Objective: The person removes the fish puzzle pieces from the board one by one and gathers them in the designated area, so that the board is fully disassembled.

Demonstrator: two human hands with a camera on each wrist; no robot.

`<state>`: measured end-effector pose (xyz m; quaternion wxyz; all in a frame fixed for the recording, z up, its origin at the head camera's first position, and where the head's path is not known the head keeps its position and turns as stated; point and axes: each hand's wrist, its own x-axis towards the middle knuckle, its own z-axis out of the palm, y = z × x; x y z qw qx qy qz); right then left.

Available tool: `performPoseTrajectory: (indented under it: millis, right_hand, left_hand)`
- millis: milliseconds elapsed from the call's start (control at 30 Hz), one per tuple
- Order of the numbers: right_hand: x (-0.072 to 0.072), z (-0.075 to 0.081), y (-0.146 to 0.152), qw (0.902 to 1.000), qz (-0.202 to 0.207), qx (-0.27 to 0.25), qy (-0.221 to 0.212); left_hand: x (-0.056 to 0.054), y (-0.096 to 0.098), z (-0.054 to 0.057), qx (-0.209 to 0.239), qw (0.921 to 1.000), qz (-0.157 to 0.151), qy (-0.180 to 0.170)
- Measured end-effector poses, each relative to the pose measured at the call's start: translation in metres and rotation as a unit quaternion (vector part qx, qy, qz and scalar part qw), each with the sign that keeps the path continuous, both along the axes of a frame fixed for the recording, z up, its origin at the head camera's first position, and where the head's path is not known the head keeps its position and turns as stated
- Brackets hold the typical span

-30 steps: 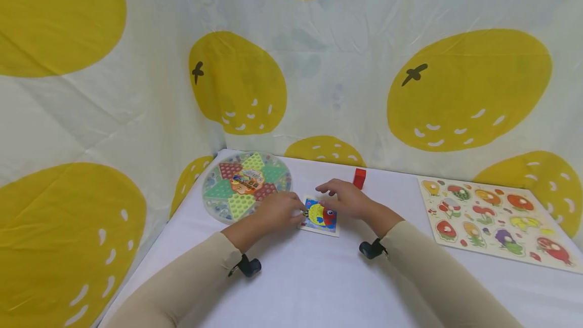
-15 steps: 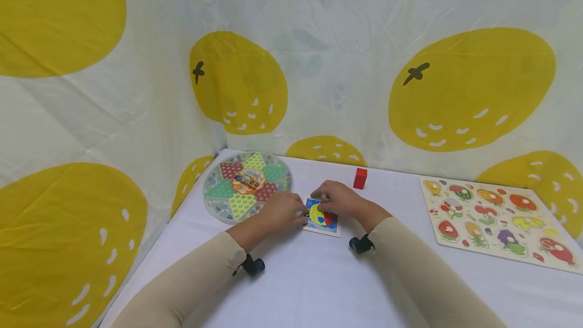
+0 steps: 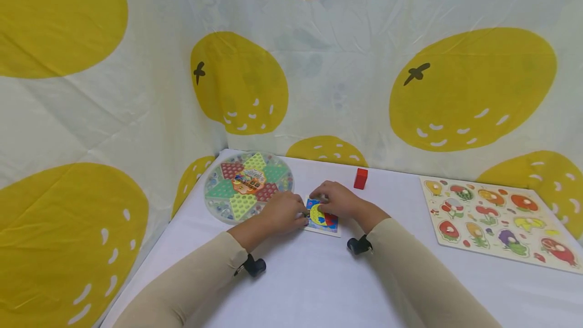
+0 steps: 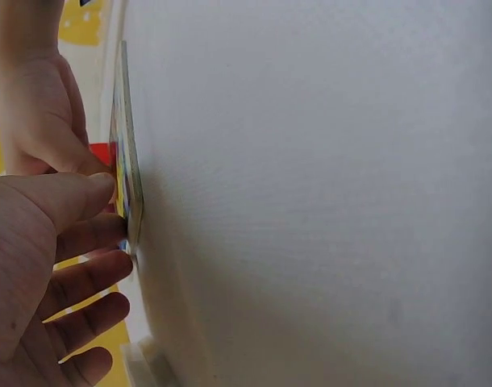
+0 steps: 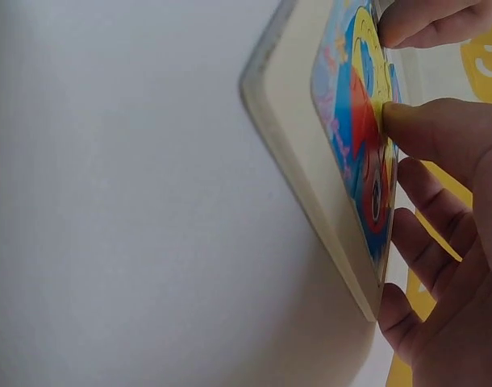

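Observation:
A small fish jigsaw puzzle (image 3: 324, 222) with a blue picture, a yellow body and a red head lies on the white table. My left hand (image 3: 283, 211) holds its left edge, with thumb and index finger against the board in the left wrist view. Any loose piece between them cannot be made out. From the other side my right hand (image 3: 340, 199) holds the puzzle. In the right wrist view its thumb (image 5: 419, 129) presses the yellow part, and the other fingers bend at the far edge. The fish's tail end is mostly hidden by the left fingers.
A round Chinese checkers board (image 3: 241, 205) lies to the left, close to my left hand. Behind my right hand stands a red block (image 3: 361, 178). A large fruit puzzle board (image 3: 496, 221) lies at the right. Printed cloth (image 3: 337, 95) hangs behind the table.
My right hand has come down and left onto the puzzle, its thumb now on the yellow part. The left hand has stayed almost still at the left edge.

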<state>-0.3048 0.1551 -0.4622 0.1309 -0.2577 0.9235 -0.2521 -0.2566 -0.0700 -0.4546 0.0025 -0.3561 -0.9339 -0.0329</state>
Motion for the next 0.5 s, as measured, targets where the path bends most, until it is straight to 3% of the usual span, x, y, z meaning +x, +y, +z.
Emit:
performPoseTrajectory:
  millis: [500]
  right_hand:
    - [0.0091, 0.0049, -0.0082, 0.9962, -0.075, -0.015, -0.041]
  left_hand:
    - [0.0012, 0.0022, 0.0063, -0.006, 0.9994, 0.01, -0.032]
